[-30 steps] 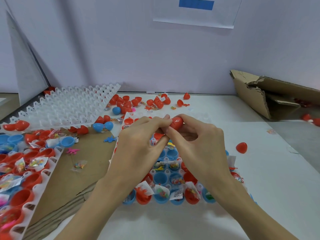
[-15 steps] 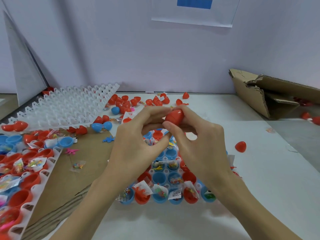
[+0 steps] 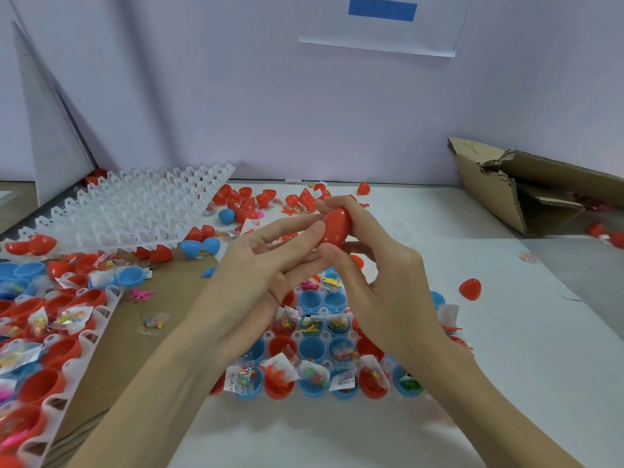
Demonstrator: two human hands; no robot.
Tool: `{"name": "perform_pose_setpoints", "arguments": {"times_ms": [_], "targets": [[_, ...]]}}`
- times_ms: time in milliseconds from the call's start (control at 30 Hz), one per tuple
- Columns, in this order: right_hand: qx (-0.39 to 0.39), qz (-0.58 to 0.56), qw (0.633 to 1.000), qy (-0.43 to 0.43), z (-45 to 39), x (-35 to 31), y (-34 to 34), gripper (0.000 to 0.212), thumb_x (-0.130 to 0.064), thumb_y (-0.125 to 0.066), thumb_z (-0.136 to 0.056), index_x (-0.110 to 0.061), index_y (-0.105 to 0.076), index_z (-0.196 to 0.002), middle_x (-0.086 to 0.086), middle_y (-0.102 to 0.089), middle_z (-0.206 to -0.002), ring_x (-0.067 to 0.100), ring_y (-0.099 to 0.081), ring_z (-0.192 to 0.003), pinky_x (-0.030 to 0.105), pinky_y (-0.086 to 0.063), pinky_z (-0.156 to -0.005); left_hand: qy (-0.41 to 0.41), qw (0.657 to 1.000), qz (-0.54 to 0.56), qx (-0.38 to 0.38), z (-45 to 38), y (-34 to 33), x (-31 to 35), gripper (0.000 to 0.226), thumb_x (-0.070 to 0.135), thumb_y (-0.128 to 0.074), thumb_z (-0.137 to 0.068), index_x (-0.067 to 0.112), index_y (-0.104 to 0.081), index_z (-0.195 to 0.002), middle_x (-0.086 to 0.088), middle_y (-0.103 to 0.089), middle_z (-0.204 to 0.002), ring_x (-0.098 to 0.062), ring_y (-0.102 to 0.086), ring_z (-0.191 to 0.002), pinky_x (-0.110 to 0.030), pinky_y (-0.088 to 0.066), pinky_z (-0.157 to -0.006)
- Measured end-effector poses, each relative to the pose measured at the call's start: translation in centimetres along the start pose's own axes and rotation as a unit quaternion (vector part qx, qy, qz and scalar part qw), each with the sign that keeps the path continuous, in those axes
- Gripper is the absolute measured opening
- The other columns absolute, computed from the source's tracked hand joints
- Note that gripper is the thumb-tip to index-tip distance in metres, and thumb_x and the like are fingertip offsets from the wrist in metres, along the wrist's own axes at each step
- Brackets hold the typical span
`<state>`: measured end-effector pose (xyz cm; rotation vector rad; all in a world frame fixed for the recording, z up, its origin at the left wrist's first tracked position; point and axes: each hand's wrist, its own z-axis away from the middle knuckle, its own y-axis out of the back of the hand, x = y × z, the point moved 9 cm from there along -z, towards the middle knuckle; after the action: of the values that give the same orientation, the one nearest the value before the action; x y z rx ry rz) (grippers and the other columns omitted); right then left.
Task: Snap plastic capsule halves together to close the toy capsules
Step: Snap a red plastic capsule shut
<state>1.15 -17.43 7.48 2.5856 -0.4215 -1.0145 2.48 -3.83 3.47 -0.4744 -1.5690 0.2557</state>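
A closed red capsule (image 3: 335, 228) is held above the tray. My right hand (image 3: 381, 275) grips it, fingers curled over its top and thumb beneath. My left hand (image 3: 256, 275) lies beside it with fingers nearly straight, their tips touching the capsule's left side. Below both hands sits a white tray (image 3: 268, 334) whose cups hold blue and red capsule halves, many with small toy packets inside. The hands hide part of the tray's middle.
An empty white tray (image 3: 135, 211) leans at the back left. A second tray (image 3: 60, 403) of red halves fills the left edge. Loose red halves (image 3: 243, 201) lie behind, one red half (image 3: 470, 289) to the right. A torn cardboard box (image 3: 499, 190) stands far right.
Both hands rose with the red capsule, away from the tray. My left fingers went from pinching the capsule to lying almost straight against it.
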Motion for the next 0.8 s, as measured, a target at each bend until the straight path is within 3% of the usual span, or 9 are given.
{"name": "perform_pose_setpoints", "arguments": {"times_ms": [133,300,433,633,800], "targets": [[0.005,-0.018,1.0,0.015,0.0,-0.6,0.3,0.047,-0.023,-0.064,-0.098,-0.014,-0.052,-0.141,-0.004,-0.065,-0.133,0.005,-0.066,-0.113,0.022,-0.054,-0.097,0.026,0.998,0.05,-0.017,0.0,-0.1,-0.3,0.039,0.018,-0.08,-0.082,0.003,-0.076,-0.117,-0.019,-0.076,-0.115,-0.021,-0.076,-0.101,-0.025,-0.059,-0.087],[0.002,-0.021,1.0,0.022,-0.1,-1.2,0.5,0.05,-0.027,-0.063,-0.097,-0.009,-0.052,-0.142,0.0,-0.065,-0.135,0.008,-0.065,-0.117,0.028,-0.055,-0.099,0.035,0.998,0.061,-0.005,-0.1,-0.2,-0.5,0.05,0.021,-0.078,-0.078,-0.002,-0.072,-0.122,-0.023,-0.073,-0.119,-0.031,-0.072,-0.113,-0.025,-0.06,-0.087],[0.008,0.016,0.999,0.033,-0.1,-1.6,0.7,0.055,-0.031,-0.07,-0.091,-0.006,-0.056,-0.138,0.001,-0.068,-0.128,0.008,-0.067,-0.112,0.022,-0.053,-0.099,0.032,0.997,0.067,-0.01,0.0,-0.6,-0.6,0.047,0.022,-0.078,-0.078,-0.003,-0.073,-0.117,-0.025,-0.074,-0.113,-0.029,-0.076,-0.103,-0.025,-0.06,-0.085],[0.029,0.086,0.995,0.048,0.0,-1.8,1.2,0.053,-0.025,-0.077,-0.088,0.0,-0.062,-0.131,0.005,-0.074,-0.115,0.014,-0.072,-0.099,0.016,-0.052,-0.096,0.039,0.996,0.073,-0.023,0.0,-0.9,-0.9,0.035,0.019,-0.074,-0.084,-0.002,-0.076,-0.112,-0.025,-0.073,-0.118,-0.032,-0.073,-0.112,-0.026,-0.06,-0.088],[0.036,0.124,0.99,0.061,-0.1,-1.9,1.4,0.046,-0.029,-0.076,-0.088,-0.003,-0.066,-0.124,0.004,-0.076,-0.1,0.013,-0.064,-0.094,0.003,-0.043,-0.091,0.046,0.998,0.041,-0.004,0.0,-0.7,-1.2,0.05,0.031,-0.078,-0.083,-0.004,-0.073,-0.119,-0.027,-0.07,-0.124,-0.04,-0.068,-0.119,-0.034,-0.06,-0.094]]}}
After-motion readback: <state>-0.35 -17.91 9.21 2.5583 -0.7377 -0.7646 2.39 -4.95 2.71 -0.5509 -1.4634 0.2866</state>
